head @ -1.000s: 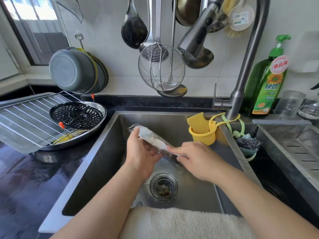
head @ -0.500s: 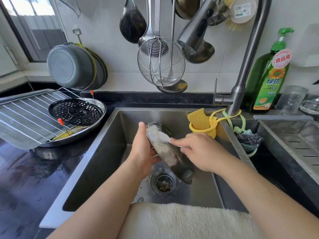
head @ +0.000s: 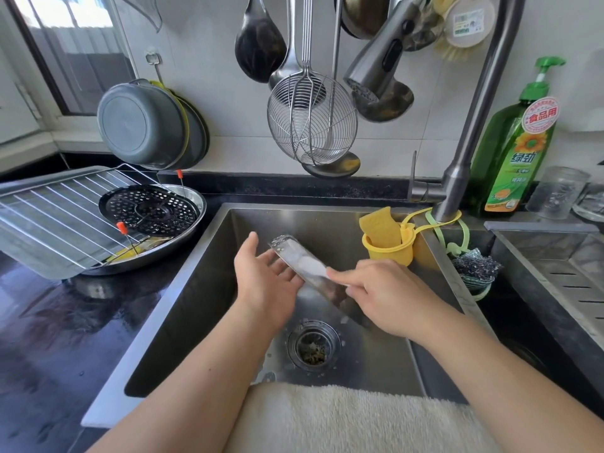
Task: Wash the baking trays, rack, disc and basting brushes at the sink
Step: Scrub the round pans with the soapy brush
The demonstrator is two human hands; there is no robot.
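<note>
Over the sink, a small soapy metal baking tray is held on a slant. My right hand grips its lower end, fingers curled over the edge with white foam beneath them. With fingers straight and thumb raised, my left hand touches the tray's left edge. On the left counter a wire rack lies over a flat tray. A black perforated disc sits in a round metal pan, with an orange-handled basting brush beside it.
The faucet rises at the back right, its spray head above the basin. A yellow sponge holder, steel wool and green soap bottle stand right. A wire skimmer hangs on the wall. A towel drapes the front edge.
The tray has swung from a steep tilt to a flatter slant. My left hand has loosened from gripping its top end to touching it with straight fingers. My right hand keeps its hold.
</note>
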